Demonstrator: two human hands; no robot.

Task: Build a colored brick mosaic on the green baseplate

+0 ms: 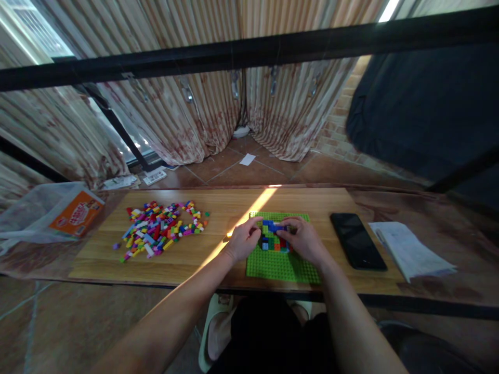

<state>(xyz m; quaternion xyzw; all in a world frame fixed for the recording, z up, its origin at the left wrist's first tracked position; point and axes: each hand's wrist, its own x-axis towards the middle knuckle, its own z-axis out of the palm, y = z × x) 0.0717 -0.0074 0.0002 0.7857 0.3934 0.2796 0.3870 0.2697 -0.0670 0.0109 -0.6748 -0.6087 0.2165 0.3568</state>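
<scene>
Holding: right hand (304, 240), its thumb and forefinger pinching a blue brick (279, 227) at the block panel (272, 240); full seating cannot be told.
Left hand (245, 239): fingers bent, tips near the panel's 10 o'clock corner; whether they grip anything cannot be told.
Panel position: on the green plate (273, 267), between the hands, at 3 o'clock from the left fingertips and 9 o'clock from the right hand.
Panel appearance: small, blocky, many-coloured; blue toward 12 o'clock, light blue at 7, orange and red toward 5.
Loose bricks (158, 231): a mixed heap, well apart at 9 o'clock.
</scene>
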